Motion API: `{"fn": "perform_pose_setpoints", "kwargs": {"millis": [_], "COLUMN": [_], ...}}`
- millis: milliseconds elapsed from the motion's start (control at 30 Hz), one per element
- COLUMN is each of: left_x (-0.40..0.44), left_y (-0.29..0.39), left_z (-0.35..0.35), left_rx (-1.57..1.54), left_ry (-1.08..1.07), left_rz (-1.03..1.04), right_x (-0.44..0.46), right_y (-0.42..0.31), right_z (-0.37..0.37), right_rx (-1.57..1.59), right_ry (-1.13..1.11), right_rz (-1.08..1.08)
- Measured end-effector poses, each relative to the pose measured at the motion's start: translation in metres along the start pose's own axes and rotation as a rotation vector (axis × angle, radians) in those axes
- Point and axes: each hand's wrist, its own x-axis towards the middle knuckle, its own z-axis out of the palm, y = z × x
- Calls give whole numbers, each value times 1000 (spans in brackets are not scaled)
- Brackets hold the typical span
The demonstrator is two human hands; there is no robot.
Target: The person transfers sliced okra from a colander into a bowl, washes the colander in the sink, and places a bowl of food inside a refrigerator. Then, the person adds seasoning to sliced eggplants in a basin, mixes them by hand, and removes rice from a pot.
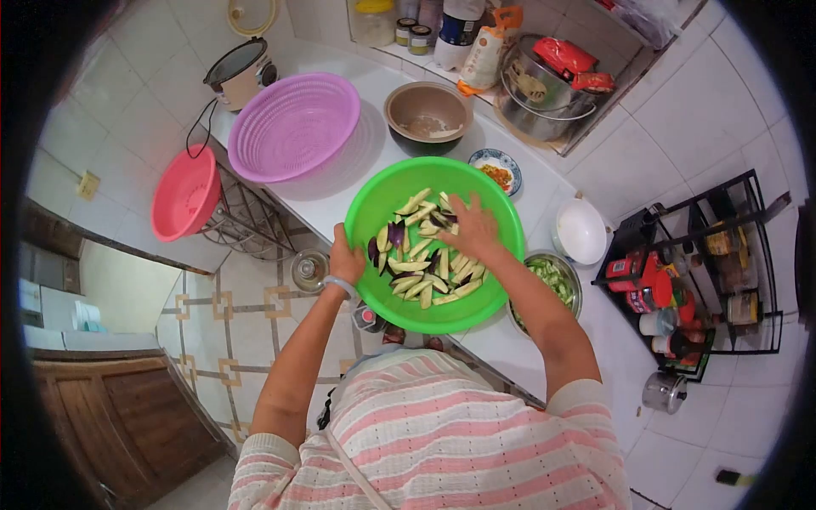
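Observation:
A bright green basin (367, 183) is in front of me, with several cut eggplant strips (416, 265) spread over its bottom. Some strips show dark purple skin, others pale flesh. My left hand (344, 257) grips the basin's left rim, its thumb near the top of the edge. Inside the basin, my right hand (469, 225) lies over the strips at the upper right with its fingers spread. The fingertips are among the strips, and what lies beneath the palm is hidden.
Around the basin stand a purple colander (293, 127), a brown pot (427, 112), a patterned plate of chopped food (495, 172), a white bowl (580, 231) and a metal bowl of green slices (551, 276). A black rack (697, 280) with jars is at the right.

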Motion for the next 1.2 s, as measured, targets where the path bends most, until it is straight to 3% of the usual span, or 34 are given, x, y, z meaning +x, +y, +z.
{"fn": "perform_pose_setpoints", "kwargs": {"millis": [167,200,300,333,433,533,667,733,800,900,933,1033,1167,1200], "left_x": [-4,-4,-6,-5,-2,-1,-3,-5,-5,-3,-3,-3,-3,-3], "left_y": [4,6,7,7,5,1,-1,-1,-3,4,6,9,6,5], "left_z": [6,6,7,8,10,10,11,12,11,6,5,6,8,9], "left_rx": [24,38,51,42,11,-3,-9,-16,-7,-21,-15,5,29,31], "left_ry": [68,80,65,61,46,29,33,38,36,23,27,38,64,70], "left_rz": [32,45,26,45,62,16,30,52,69,46,17,-39,-3,14], "right_x": [-20,-24,-25,-30,-43,-46,-20,7,15,25,29,34,23,9], "right_y": [2,-11,-13,-32,-84,-93,-63,-31,-16,-9,-8,-12,6,3], "right_z": [14,4,44,41,14,53,50,57,30,2,17,32,31,16], "right_rx": [-15,136,383,334,335,27,52,149,142,13,-85,205,421,259], "right_ry": [-216,-312,-206,-119,-81,160,-77,-80,100,82,102,-187,-525,-561], "right_rz": [-45,-6,-32,-22,-233,-525,-369,-259,-145,92,51,10,-230,-267]}}
